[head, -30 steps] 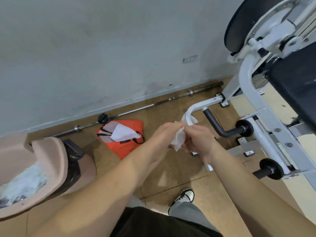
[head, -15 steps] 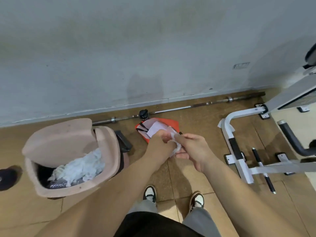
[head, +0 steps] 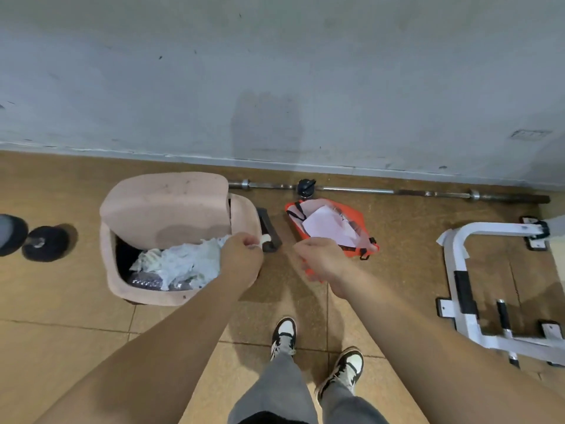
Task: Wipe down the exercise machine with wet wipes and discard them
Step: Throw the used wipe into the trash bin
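Observation:
My left hand [head: 242, 255] is closed around a small crumpled white wipe [head: 264, 238], held over the right rim of a pink bin [head: 122, 289]. The bin's lid is tipped up, and used white wipes [head: 180, 264] fill it. My right hand [head: 321, 258] hangs apart to the right with its fingers curled and nothing visible in it. Only the white base frame of the exercise machine [head: 458, 270] shows at the right edge.
An orange bag [head: 354, 218] with white paper inside lies on the floor behind my right hand. A barbell [head: 397, 192] lies along the wall. Two dark round objects [head: 46, 243] sit at far left. My two shoes [head: 284, 335] stand on the tiles below.
My view swung left from the machine to the bin. My hands, together on the wipe before, have parted; the left one carried the wipe over the bin's rim.

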The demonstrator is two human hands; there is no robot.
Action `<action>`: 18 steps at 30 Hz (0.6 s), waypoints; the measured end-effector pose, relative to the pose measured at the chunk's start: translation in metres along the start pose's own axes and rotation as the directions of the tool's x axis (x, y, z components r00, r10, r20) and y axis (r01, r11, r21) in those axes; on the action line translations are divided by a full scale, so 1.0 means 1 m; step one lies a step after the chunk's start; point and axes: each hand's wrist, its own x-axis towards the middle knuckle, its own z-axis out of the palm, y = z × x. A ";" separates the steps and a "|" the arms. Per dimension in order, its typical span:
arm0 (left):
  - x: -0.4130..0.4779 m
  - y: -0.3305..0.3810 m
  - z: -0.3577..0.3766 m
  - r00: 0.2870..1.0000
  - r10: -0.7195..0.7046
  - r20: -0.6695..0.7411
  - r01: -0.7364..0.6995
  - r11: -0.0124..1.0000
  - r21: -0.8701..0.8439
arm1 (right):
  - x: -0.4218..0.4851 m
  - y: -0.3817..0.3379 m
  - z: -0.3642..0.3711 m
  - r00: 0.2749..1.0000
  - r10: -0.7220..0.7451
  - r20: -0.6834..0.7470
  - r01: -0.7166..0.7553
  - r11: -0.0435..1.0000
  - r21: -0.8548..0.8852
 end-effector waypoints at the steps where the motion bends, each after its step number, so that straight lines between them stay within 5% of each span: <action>1: 0.011 -0.011 -0.009 0.997 -0.045 -0.063 0.044 0.999 -0.025 | 0.005 -0.001 0.011 1.000 0.018 0.005 -0.018 1.000 0.000; 4: 0.043 -0.033 -0.031 0.983 -0.118 -0.141 0.101 0.987 -0.121 | 0.017 -0.016 0.041 0.990 0.129 0.050 -0.133 0.986 0.096; 10: 0.069 -0.060 -0.044 0.950 -0.200 0.241 0.152 0.967 0.204 | 0.022 -0.034 0.066 0.979 0.194 0.061 -0.200 0.972 0.120; 14: 0.052 -0.020 -0.032 0.977 -0.013 0.211 -0.027 0.983 0.184 | 0.014 -0.032 0.046 0.991 0.133 -0.004 -0.131 0.977 0.171; 18: 0.005 0.060 0.000 0.910 0.280 0.306 -0.313 0.947 0.066 | -0.003 -0.022 -0.007 0.976 0.142 -0.168 -0.095 0.961 0.260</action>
